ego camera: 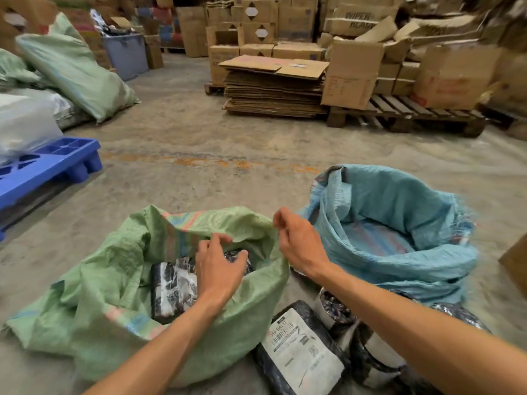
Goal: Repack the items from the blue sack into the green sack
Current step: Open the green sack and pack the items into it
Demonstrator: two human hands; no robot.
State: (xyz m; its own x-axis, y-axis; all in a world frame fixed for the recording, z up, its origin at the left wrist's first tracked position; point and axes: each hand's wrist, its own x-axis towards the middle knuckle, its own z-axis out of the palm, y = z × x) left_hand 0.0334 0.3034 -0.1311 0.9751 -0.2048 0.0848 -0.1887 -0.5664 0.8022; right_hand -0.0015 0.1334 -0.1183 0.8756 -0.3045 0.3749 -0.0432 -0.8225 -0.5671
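Note:
The green sack lies open on the floor at the lower left, with a black-and-white patterned parcel inside it. My left hand reaches into the sack's mouth, fingers spread and curved over another dark parcel; whether it grips the parcel is unclear. My right hand hovers between the two sacks with loosely curled fingers and holds nothing. The blue sack stands open at the right, its inside showing no parcels. Several dark parcels lie on the floor in front of it, one with a white label.
A blue plastic pallet sits at the left with white bags on it. Green sacks lean behind it. Flattened cardboard and a wooden pallet with boxes stand across the floor. A cardboard box corner shows at the right edge.

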